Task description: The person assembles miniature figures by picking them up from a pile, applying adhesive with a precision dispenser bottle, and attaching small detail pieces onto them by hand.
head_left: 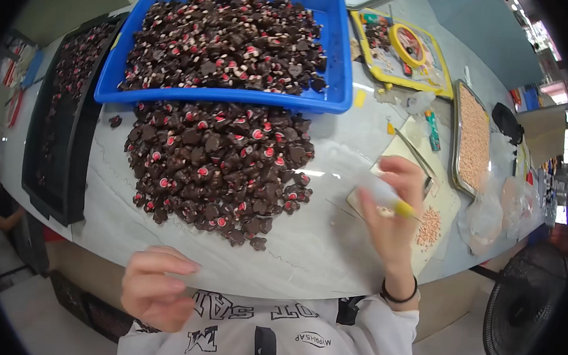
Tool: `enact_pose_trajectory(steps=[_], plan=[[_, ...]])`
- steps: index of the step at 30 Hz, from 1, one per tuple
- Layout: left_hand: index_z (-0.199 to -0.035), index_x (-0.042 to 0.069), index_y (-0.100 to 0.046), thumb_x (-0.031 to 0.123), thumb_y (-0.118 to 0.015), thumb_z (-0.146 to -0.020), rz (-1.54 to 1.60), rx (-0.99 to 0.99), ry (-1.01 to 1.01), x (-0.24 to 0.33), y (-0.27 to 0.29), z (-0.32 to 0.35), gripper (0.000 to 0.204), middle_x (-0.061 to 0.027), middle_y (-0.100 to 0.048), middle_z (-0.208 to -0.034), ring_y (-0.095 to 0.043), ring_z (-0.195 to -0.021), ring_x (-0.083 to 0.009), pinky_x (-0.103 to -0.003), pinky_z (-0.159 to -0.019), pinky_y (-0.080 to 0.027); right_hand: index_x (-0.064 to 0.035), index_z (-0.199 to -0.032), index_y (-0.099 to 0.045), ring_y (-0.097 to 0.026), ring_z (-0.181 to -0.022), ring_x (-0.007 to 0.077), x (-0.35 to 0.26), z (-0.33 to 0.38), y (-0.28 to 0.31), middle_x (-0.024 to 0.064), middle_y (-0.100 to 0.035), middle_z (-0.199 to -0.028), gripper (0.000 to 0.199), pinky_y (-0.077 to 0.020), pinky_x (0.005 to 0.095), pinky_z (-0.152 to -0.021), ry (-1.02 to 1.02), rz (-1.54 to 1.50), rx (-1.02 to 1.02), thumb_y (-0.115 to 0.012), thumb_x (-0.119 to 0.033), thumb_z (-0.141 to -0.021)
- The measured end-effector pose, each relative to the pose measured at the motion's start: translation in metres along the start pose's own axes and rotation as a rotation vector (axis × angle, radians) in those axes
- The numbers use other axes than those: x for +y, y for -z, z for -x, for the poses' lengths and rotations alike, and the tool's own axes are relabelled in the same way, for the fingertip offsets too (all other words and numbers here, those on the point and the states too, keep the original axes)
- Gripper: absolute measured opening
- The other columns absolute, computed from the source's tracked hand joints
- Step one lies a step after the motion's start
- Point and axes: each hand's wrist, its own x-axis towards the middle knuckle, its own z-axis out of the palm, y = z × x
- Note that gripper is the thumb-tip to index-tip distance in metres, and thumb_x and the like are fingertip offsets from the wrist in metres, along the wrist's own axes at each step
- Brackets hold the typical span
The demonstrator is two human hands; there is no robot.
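Note:
My right hand (396,204) is closed around a small white squeeze bottle (382,191) with a yellow tip, above a cream sheet on the table's right side. Beside that hand, a small heap of tiny pinkish-orange pieces (429,229) lies on the cream sheet (450,204). My left hand (158,288) hovers at the table's near edge, its fingers loosely bent and apart, and I see nothing in it. Ahead of it spreads a pile of small dark brown figures (223,167), several with red-and-white spots.
Behind the pile stands a blue tub (224,97) full of similar brown figures. A black tray (77,158) is at the left. On the right are a yellow-rimmed tray (406,86), a metal tray of pinkish pieces (472,137), clear plastic bags (483,219) and a floor fan (524,306).

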Motion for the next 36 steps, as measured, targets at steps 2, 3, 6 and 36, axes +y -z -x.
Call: enact_pose_trajectory(steps=[2,3,6,36], plan=[[-0.091,-0.002,-0.053,0.007,-0.063,-0.074,-0.117,0.087,0.081,0.003,0.010,0.012,0.022,-0.0184,-0.055,-0.089,-0.056,-0.074,-0.0251,-0.032,-0.061,-0.046,-0.0040,-0.091,-0.041,-0.055,-0.071,0.0206,-0.022,0.017,0.024,0.0175,-0.053,-0.097,0.030,-0.0471,0.0305,-0.060,-0.237,-0.408,0.133,-0.063,-0.003,-0.071],[-0.090,-0.002,-0.053,0.008,-0.063,-0.074,-0.205,0.155,0.151,0.004,0.014,0.018,0.021,-0.0183,-0.056,-0.089,-0.056,-0.075,-0.0250,-0.032,-0.061,-0.046,-0.0054,-0.091,-0.038,-0.056,-0.063,0.0191,-0.034,0.029,0.034,0.0183,-0.055,-0.092,0.030,-0.0474,0.0289,-0.054,-0.409,-0.615,0.187,-0.060,-0.003,-0.072],[-0.094,0.003,-0.056,0.011,-0.065,-0.071,-0.608,-0.310,0.087,-0.005,0.000,0.023,0.025,-0.0111,-0.057,-0.090,-0.054,-0.068,-0.0230,-0.030,-0.062,-0.045,-0.0056,-0.094,-0.034,-0.049,-0.050,0.0138,-0.030,0.071,0.042,0.0139,-0.054,-0.069,0.037,-0.0400,0.0233,-0.044,-0.554,-0.753,0.098,-0.063,-0.018,-0.074],[-0.102,-0.001,-0.053,-0.007,-0.056,-0.074,-0.033,-0.782,0.362,-0.015,-0.030,-0.011,0.029,-0.0096,-0.048,-0.096,-0.057,-0.080,-0.0197,-0.026,-0.067,-0.049,-0.0090,-0.115,-0.038,-0.038,-0.058,0.0107,-0.030,0.115,-0.009,0.0044,-0.050,-0.063,0.050,-0.0289,0.0216,-0.041,-0.568,-1.172,0.306,-0.063,-0.027,-0.076]])
